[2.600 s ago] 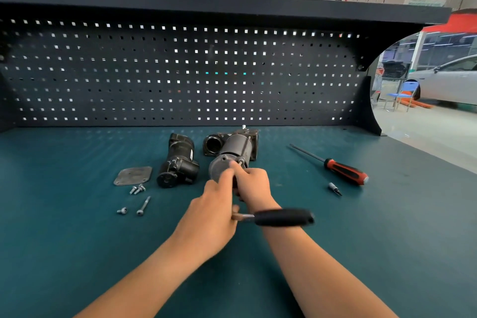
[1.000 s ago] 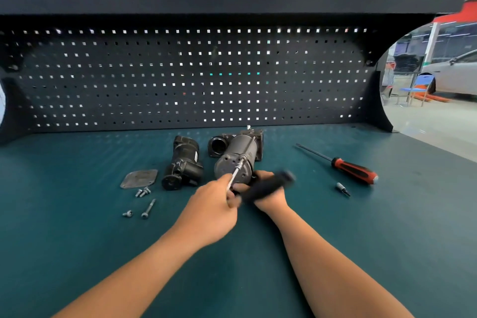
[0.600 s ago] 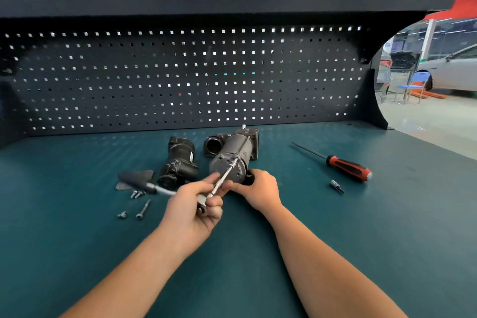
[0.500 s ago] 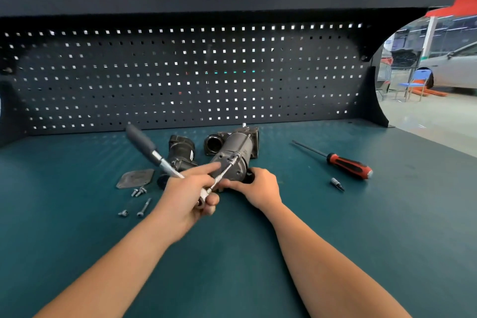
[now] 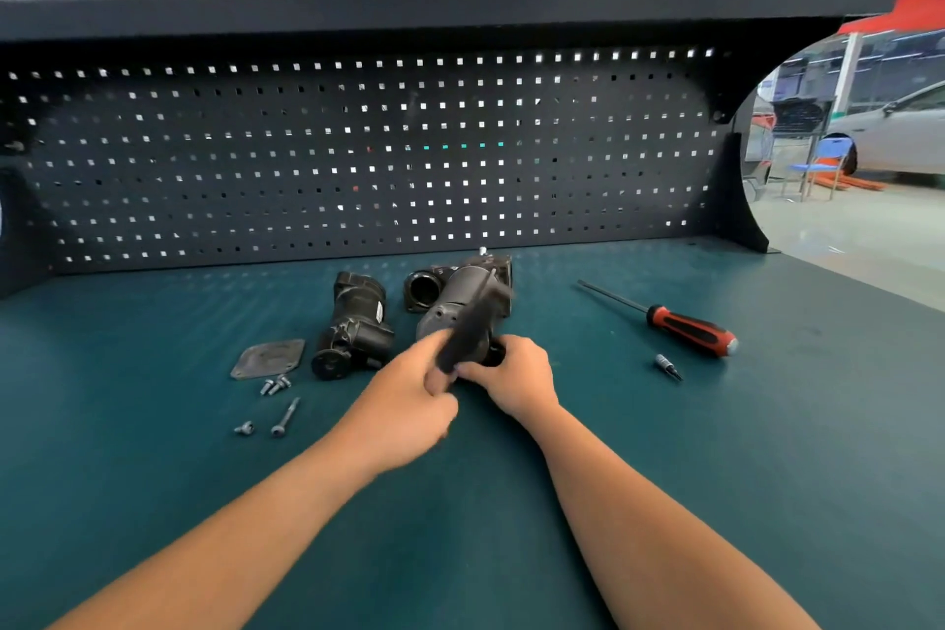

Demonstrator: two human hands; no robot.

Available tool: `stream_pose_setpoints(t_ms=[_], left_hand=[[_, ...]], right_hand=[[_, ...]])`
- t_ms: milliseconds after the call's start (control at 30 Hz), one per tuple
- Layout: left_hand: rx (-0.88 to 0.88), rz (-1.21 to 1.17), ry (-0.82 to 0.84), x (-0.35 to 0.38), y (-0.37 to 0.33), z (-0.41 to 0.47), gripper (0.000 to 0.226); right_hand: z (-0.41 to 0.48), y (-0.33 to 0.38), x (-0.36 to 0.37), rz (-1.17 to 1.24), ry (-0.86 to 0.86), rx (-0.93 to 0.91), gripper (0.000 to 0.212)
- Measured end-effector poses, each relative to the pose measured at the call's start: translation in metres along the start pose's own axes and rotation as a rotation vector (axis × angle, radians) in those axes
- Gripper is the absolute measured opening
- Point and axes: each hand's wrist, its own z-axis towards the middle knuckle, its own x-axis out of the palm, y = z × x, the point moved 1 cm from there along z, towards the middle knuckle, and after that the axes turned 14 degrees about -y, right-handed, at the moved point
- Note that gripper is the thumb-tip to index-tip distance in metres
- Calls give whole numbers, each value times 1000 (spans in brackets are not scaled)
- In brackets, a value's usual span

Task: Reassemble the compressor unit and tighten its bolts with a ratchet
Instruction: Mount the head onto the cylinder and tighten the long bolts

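Single wide-angle view, worn on person's head. Faces forward and down across bench [image 5: 153, 501], square-on to pegboard [image 5: 358, 159] and shelf [image 5: 460, 10] above it. Forearms enter from bottom edge. Left hand [image 5: 409, 404] and right hand [image 5: 516, 379] sit near frame centre, close to lens. Shelf edge bows with lens curve.

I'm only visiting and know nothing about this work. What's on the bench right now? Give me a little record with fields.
workpiece: grey compressor unit, lying on the teal bench
left hand: grips the ratchet, which is blurred, its handle pointing away over the unit
right hand: at the unit's near end; its grip is hidden
loose parts: black housing, cover plate and several bolts, all left of the unit
other tools: red-handled screwdriver and small bit, to the right
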Motion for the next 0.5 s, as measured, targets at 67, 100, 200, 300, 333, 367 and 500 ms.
stream_pose_setpoints(t_ms=[67, 100, 200, 300, 333, 367, 500], left_hand=[[-379, -562, -28, 2, 5, 1, 44], [-526, -802, -36, 1, 6, 2, 37], [-801, -1276, -10, -8, 11, 7, 28], [-812, -1275, 0, -9, 13, 4, 31], [-800, -1236, 0, -9, 13, 4, 32], [-789, -1192, -3, -11, 11, 5, 34], [-736, -1041, -32, -14, 1, 8, 35]], right_hand=[[-1, 0, -1, -10, -31, 20, 46], [-1, 0, -1, -13, -31, 29, 48], [-2, 0, -1, -24, -19, 28, 47], [-4, 0, -1, -97, -27, -13, 44], [-4, 1, -2, -96, -28, -18, 44], [-2, 0, -3, -75, -23, -17, 44], [2, 0, -8, -13, 13, -12, 40]])
